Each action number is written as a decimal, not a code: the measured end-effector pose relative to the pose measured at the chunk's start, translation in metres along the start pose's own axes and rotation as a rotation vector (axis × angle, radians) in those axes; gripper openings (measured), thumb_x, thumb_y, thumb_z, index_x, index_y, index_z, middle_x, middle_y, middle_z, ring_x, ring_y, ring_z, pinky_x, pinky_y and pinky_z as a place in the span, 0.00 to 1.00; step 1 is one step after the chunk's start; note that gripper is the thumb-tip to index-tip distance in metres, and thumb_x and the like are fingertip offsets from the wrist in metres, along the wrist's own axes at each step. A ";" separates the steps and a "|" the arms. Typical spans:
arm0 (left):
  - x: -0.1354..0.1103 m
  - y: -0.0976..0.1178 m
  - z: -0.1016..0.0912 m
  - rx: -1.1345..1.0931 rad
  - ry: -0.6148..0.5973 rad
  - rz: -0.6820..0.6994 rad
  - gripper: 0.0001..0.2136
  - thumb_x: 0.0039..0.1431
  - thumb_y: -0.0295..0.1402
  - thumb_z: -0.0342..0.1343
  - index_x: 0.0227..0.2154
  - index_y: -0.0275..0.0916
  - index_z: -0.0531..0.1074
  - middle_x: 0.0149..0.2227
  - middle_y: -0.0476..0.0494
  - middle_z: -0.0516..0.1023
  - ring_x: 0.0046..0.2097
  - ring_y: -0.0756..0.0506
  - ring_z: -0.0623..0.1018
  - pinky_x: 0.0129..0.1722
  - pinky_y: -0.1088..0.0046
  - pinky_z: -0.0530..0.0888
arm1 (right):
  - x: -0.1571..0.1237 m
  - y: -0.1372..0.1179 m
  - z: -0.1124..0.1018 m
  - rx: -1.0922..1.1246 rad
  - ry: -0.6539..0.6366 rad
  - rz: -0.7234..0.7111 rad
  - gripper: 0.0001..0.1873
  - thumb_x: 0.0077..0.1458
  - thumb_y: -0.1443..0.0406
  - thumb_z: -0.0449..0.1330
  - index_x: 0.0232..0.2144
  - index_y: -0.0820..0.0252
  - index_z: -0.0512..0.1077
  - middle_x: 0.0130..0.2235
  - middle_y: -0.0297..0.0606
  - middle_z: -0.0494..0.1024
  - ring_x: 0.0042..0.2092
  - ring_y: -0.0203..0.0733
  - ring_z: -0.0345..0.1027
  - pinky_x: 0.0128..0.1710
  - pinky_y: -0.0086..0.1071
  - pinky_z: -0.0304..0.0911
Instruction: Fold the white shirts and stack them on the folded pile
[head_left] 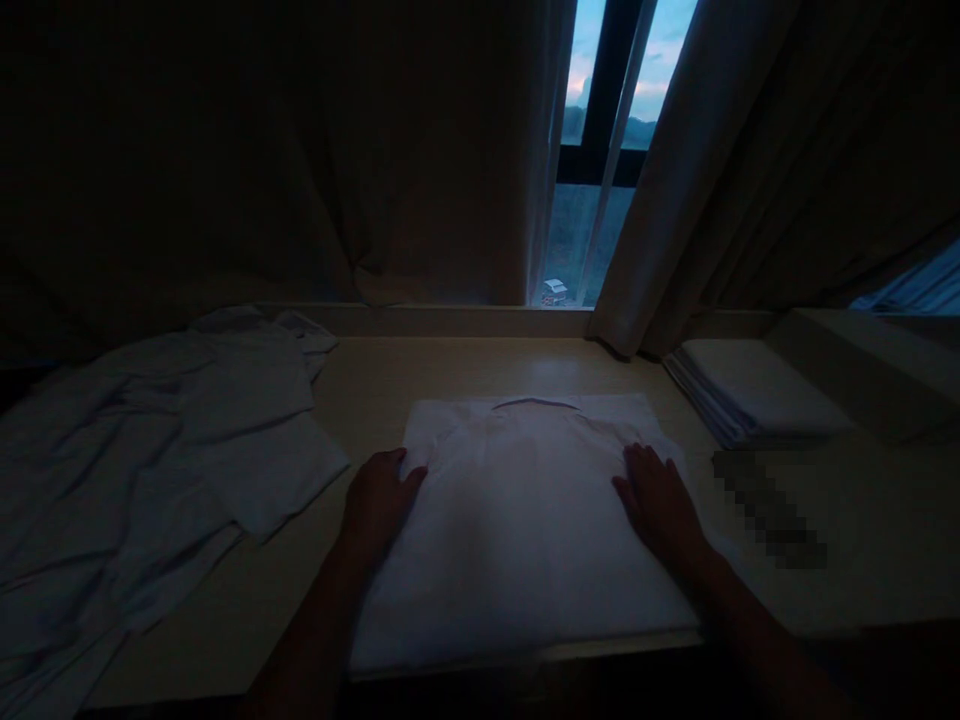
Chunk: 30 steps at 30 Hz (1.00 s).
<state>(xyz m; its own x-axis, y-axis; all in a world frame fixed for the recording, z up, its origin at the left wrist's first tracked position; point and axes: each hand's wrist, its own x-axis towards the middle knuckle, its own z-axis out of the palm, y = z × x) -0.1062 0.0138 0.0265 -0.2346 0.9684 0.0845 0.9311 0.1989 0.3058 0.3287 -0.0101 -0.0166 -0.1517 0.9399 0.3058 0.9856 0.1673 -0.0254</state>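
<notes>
A white garment (532,530) lies spread flat on the light table in front of me, with a curved neckline at its far edge. At its left side is my left hand (381,500), thumb apart from the fingers, touching the cloth. My right hand (661,500) rests on the right side of the garment, its fingers stretched out flat. Neither hand visibly grips the fabric. Dim light hides the finer details of the cloth and fingers.
A loose heap of pale cloth (172,430) covers the left of the table (465,360). At right stand a folded white stack (757,385) and a long box-like block (862,360); a pixelated dark patch lies nearer. Dark curtains (450,150) flank the narrow window (600,220).
</notes>
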 end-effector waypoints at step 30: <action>0.025 0.004 -0.004 -0.962 -0.140 -0.268 0.11 0.45 0.40 0.52 0.28 0.38 0.71 0.27 0.45 0.77 0.28 0.47 0.75 0.30 0.70 0.73 | 0.000 0.000 0.004 0.071 0.000 0.028 0.26 0.65 0.55 0.44 0.57 0.63 0.64 0.61 0.49 0.64 0.64 0.53 0.52 0.62 0.52 0.46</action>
<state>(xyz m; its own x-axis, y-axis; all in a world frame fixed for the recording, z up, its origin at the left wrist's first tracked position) -0.1098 0.0384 0.0337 -0.3104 0.9310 -0.1923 0.2169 0.2664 0.9391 0.3288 -0.0088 -0.0202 -0.1239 0.9445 0.3043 0.9817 0.1614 -0.1011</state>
